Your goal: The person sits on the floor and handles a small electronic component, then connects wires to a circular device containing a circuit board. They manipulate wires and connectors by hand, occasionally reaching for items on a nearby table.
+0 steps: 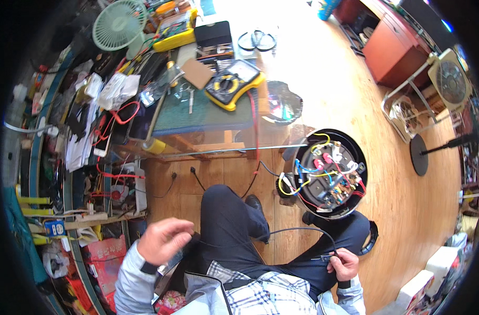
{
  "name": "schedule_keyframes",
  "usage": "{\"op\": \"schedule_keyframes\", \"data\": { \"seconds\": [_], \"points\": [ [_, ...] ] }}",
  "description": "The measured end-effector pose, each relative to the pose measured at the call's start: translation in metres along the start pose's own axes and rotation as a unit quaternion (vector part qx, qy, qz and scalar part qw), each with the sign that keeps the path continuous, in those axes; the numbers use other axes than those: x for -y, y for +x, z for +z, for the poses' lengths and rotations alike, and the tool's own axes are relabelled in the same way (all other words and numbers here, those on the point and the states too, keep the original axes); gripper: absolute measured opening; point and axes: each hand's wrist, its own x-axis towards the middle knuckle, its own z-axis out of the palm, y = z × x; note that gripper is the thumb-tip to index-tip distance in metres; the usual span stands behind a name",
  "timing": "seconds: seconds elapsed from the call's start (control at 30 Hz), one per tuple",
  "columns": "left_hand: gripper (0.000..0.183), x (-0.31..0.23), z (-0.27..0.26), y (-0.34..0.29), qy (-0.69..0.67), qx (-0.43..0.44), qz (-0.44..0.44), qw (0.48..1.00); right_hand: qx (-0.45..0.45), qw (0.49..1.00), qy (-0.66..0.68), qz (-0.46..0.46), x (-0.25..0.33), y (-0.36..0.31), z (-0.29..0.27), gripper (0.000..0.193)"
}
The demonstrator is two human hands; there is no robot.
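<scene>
At the far left, cluttered shelves (66,210) hold boxes, cables and packets, too jumbled to tell apart. Above them a pale green fan (118,23) stands at the back corner of your table (197,121), whose green mat is partly bare.

Your left hand (165,240) is raised over your left thigh with the fingers curled loosely inward; a dark flat object (171,260) shows just beneath it, but you cannot tell from here whether the hand grips it or only hovers above it.

Further right on the table, a yellow-edged multimeter (234,84) lies tilted near the front edge, with a red lead (256,131) dropping from it toward the floor. Behind it sits an open black case of small tools (214,44).

To the right of your knees, on the wooden floor (323,79), the round black appliance (330,173) lies with its underside open, showing yellow, blue, red and white wires and small parts inside. It rests just beside your right leg.

Your right hand (344,264) is low by your right thigh, thumb and fingers pinched on the end of a thin black cable (302,230), which arcs up and back to the left across your lap.

Far right, a second fan (449,79) and a black round stand base (419,155) sit well apart from you.
</scene>
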Motion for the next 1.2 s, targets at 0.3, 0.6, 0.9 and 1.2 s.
{"op": "schedule_keyframes", "data": {
  "seconds": [0.3, 0.6, 0.9, 1.2],
  "points": [
    [0.027, 0.277, -0.02, 0.167, -0.061, 0.033, -0.299, 0.952, 0.015, 0.999, -0.041, 0.017, 0.011, -0.004, -0.005, 0.012],
    [0.027, 0.5, 0.066, 0.265, -0.037, 0.02, -0.368, 0.929, 0.015, 0.992, -0.09, 0.09, 0.026, 0.0, 0.003, 0.016],
    [0.054, 0.564, 0.157, 0.298, 0.05, -0.026, -0.324, 0.944, -0.002, 0.979, -0.072, 0.191, 0.034, 0.0, 0.01, 0.017],
    [0.073, 0.631, 0.235, 0.3, -0.005, -0.051, -0.266, 0.963, -0.018, 0.972, -0.061, 0.224, 0.034, -0.012, 0.019, 0.016]
  ]
}}
